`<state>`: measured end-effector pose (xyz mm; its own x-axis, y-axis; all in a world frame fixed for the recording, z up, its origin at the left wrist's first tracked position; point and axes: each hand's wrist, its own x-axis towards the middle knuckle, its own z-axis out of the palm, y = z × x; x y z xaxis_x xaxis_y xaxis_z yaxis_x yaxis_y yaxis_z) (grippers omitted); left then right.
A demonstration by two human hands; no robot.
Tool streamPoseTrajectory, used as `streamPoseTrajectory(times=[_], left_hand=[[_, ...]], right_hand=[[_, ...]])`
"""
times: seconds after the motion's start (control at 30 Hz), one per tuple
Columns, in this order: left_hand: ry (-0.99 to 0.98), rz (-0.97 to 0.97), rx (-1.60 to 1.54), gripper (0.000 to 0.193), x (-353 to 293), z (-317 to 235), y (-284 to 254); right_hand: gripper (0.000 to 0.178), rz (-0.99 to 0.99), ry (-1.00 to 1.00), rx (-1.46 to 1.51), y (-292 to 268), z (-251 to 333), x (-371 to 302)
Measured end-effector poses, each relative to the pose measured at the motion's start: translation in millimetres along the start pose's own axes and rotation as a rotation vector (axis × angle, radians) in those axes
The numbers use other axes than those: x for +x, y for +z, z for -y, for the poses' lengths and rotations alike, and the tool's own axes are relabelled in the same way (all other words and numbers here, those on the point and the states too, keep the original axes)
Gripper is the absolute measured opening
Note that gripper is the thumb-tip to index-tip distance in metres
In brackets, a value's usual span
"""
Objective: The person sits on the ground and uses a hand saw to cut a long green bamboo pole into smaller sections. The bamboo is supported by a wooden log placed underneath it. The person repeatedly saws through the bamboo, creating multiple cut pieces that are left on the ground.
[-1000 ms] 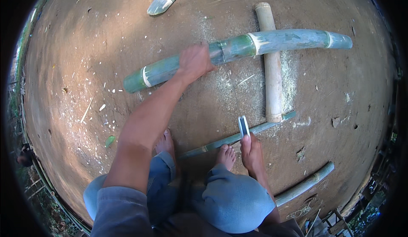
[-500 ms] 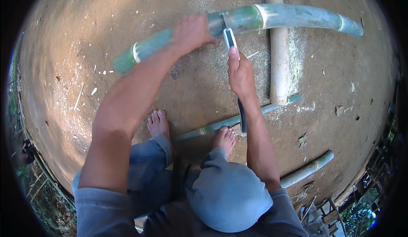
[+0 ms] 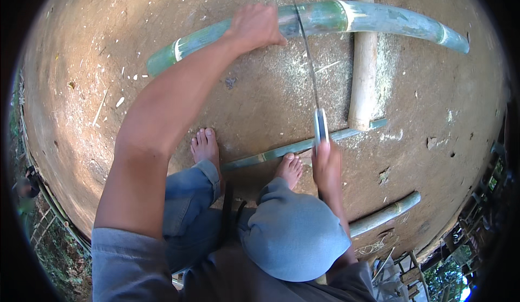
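Note:
A thick green bamboo pole (image 3: 401, 19) lies across the far side of the ground, its right part over a pale bamboo log. My left hand (image 3: 254, 27) is closed over the pole from above, left of the saw. My right hand (image 3: 327, 164) grips the light-coloured handle of a hand saw (image 3: 312, 66), drawn back near my right foot. The long thin blade crosses the pole just right of my left hand, its tip beyond the far side. How deep the blade sits in the bamboo cannot be made out.
The pale log (image 3: 362, 80) runs lengthwise under the pole, with sawdust beside it. A thin green bamboo length (image 3: 276, 153) lies near my bare feet. Another short bamboo piece (image 3: 387, 214) rests at the lower right. Light chips dot the brown dirt floor (image 3: 76, 134).
My right hand has pulled the saw back toward me, baring much more of the blade. My left hand stays on the pole.

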<state>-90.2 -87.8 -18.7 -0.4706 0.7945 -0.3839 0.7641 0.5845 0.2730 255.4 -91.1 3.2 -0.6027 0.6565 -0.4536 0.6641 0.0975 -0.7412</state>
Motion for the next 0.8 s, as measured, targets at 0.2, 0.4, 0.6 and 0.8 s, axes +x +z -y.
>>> streamPoseTrajectory(times=[0.2,0.4,0.6,0.8], left_hand=[[0.071,-0.14,-0.024,0.064,6.5,-21.8,14.5],[0.039,-0.163,0.053,0.074,0.6,3.8,23.4],[0.041,-0.231,0.017,0.063,11.8,-23.4,10.5],[0.04,-0.238,0.036,0.068,1.9,-2.4,15.2]], right_hand=[[0.045,-0.09,-0.08,-0.13,15.8,5.9,119.5],[0.047,0.071,0.017,0.047,-17.4,2.2,-36.7],[0.067,-0.076,-0.146,-0.125,9.6,-1.9,93.8],[0.051,0.053,-0.036,0.025,-15.9,-8.1,-15.4]])
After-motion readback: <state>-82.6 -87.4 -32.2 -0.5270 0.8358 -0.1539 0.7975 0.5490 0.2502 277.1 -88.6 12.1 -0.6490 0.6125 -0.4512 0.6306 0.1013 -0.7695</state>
